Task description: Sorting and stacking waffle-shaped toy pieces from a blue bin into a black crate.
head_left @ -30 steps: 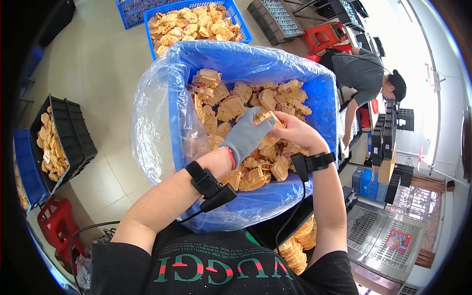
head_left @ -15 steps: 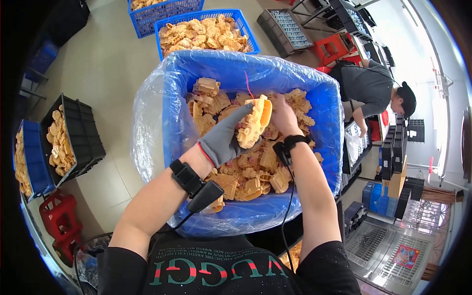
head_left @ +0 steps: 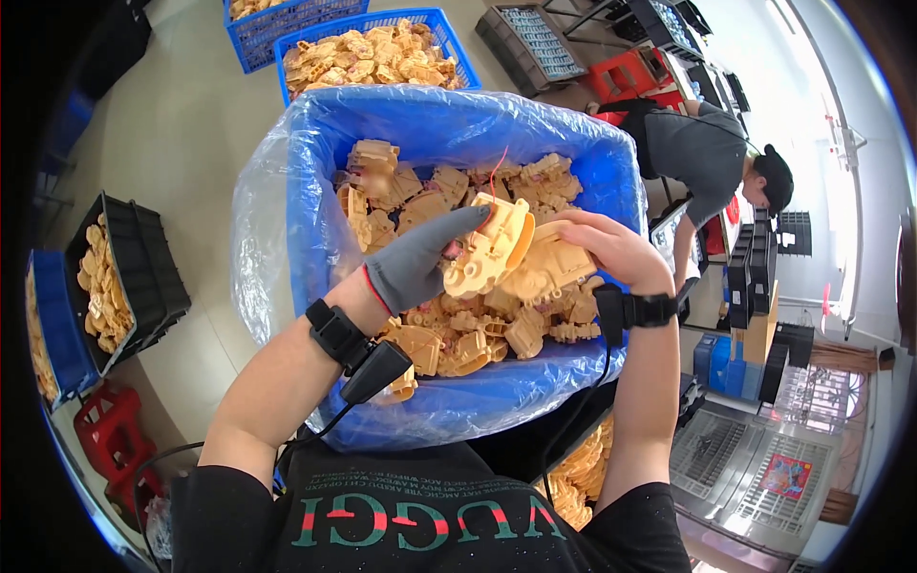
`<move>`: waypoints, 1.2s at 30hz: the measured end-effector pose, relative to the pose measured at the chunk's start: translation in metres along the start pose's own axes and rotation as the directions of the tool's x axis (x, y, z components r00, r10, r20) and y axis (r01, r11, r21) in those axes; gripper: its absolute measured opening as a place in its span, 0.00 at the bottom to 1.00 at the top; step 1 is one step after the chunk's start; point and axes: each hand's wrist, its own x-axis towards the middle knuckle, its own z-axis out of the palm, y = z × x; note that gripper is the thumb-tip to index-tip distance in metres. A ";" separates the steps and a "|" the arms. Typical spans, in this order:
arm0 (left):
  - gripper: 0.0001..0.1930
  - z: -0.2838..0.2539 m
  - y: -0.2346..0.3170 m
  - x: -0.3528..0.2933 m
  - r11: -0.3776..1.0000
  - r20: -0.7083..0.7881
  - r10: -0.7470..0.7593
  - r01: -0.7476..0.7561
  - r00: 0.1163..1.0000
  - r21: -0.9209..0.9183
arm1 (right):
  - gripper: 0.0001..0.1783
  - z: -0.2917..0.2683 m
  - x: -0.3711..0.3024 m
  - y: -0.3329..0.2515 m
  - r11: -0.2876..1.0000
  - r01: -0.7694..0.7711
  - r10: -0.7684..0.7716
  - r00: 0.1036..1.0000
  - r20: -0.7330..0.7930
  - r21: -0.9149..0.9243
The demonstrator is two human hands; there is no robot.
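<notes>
My left hand (head_left: 420,256), in a grey glove, grips a beige plastic housing (head_left: 492,250) with a thin red wire standing up from it. Bare, my right hand (head_left: 621,246) holds a second beige plastic part (head_left: 549,263) by its upper right side. The two parts meet or overlap over the middle of a large blue bin (head_left: 315,181) lined with clear plastic. Below them in the bin lie many similar beige parts (head_left: 468,349), some with reddish bits. The right thumb is hidden behind the part.
Blue crates (head_left: 468,67) of beige parts stand beyond the bin. At left are a black crate (head_left: 153,277) and a red stool (head_left: 115,439). A person (head_left: 693,153) bends over a bench at right. More beige parts (head_left: 578,477) lie below my right arm.
My right hand has come up out of the pile with a second beige part and turned toward the left hand. The left hand's housing has tilted. The whole view has shifted slightly.
</notes>
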 end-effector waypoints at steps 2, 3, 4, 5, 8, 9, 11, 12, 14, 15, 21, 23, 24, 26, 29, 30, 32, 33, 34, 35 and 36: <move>0.22 0.002 -0.002 -0.003 0.999 -0.007 -0.015 0.015 1.000 0.048 | 0.20 0.010 0.008 -0.014 0.993 0.056 -0.044 0.993 0.114 -0.101; 0.22 0.004 -0.002 -0.004 0.995 -0.018 -0.017 0.018 1.000 0.094 | 0.20 0.011 0.013 -0.014 0.993 0.056 -0.045 0.993 0.111 -0.101; 0.22 0.005 -0.003 -0.005 0.995 -0.014 -0.012 0.013 1.000 0.100 | 0.18 0.010 0.019 -0.010 0.998 0.002 0.008 0.990 0.141 -0.068; 0.22 0.005 -0.005 -0.003 0.995 -0.012 -0.010 0.012 1.000 0.099 | 0.16 0.010 0.023 -0.006 0.998 -0.053 0.059 0.983 0.173 -0.038; 0.23 0.000 -0.004 -0.003 0.993 -0.037 0.020 -0.016 0.999 0.116 | 0.18 0.013 0.020 -0.023 0.989 -0.005 0.021 0.994 0.111 -0.145; 0.23 -0.002 -0.002 -0.006 0.991 0.003 0.081 -0.081 0.997 0.105 | 0.18 0.014 0.019 -0.029 0.956 0.067 -0.057 0.998 0.042 -0.286; 0.23 -0.001 0.000 -0.007 0.985 0.052 0.151 -0.154 0.987 0.082 | 0.21 0.001 0.015 -0.015 0.993 0.107 -0.114 0.984 -0.138 -0.059; 0.23 -0.002 0.001 -0.003 0.986 0.083 0.168 -0.167 0.982 -0.026 | 0.23 0.004 0.011 -0.015 0.980 0.152 -0.125 0.972 -0.199 0.127; 0.23 -0.005 0.003 -0.004 0.979 0.102 0.196 -0.188 0.975 -0.077 | 0.26 0.019 0.011 -0.011 0.915 0.261 -0.155 0.932 -0.328 0.308; 0.23 -0.001 0.002 -0.002 0.978 0.110 0.198 -0.190 0.974 -0.082 | 0.28 0.032 0.009 -0.009 0.899 0.320 -0.178 0.892 -0.416 0.300; 0.23 -0.013 0.004 0.006 0.921 0.053 0.368 -0.356 0.928 -0.157 | 0.32 0.129 -0.005 -0.030 0.792 0.483 -0.410 0.874 -0.261 0.373; 0.23 -0.011 0.006 0.001 0.943 0.055 0.306 -0.295 0.950 -0.154 | 0.32 0.117 -0.005 -0.026 0.830 0.454 -0.394 0.888 -0.236 0.324; 0.23 -0.010 0.005 0.001 0.945 0.059 0.301 -0.289 0.952 -0.153 | 0.33 0.109 -0.005 -0.024 0.864 0.425 -0.382 0.903 -0.199 0.270; 0.23 -0.012 0.004 0.002 0.958 0.105 0.233 -0.210 0.967 -0.195 | 0.23 0.084 -0.003 -0.020 0.867 0.356 -0.327 0.935 -0.141 0.348; 0.24 -0.005 -0.009 0.002 0.495 0.288 0.600 -0.630 0.746 0.598 | 0.16 0.040 0.004 -0.017 0.871 0.343 -0.198 0.900 -0.388 0.352; 0.24 0.004 -0.004 -0.002 0.388 0.367 0.577 -0.641 0.729 0.662 | 0.18 0.021 0.016 0.001 0.928 0.320 -0.184 0.840 -0.511 0.191; 0.23 0.000 0.003 -0.002 0.757 0.244 0.450 -0.512 0.859 0.406 | 0.21 -0.002 0.045 0.037 0.972 0.155 -0.227 0.821 -0.523 -0.178; 0.23 0.001 0.005 0.000 0.962 0.187 0.253 -0.268 0.949 0.058 | 0.25 -0.009 0.059 0.064 0.951 0.089 -0.240 0.817 -0.525 -0.297; 0.23 -0.001 0.006 -0.001 0.961 0.183 0.251 -0.267 0.951 0.067 | 0.28 -0.008 0.076 0.093 0.926 -0.023 -0.179 0.851 -0.493 -0.376; 0.25 0.001 0.005 0.000 0.924 0.201 0.283 -0.323 0.938 0.206 | 0.31 -0.009 0.083 0.112 0.878 -0.143 -0.107 0.870 -0.481 -0.456; 0.28 0.000 0.005 -0.003 0.858 0.211 0.324 -0.381 0.922 0.345 | 0.33 0.002 0.089 0.116 0.831 -0.211 -0.060 0.886 -0.461 -0.514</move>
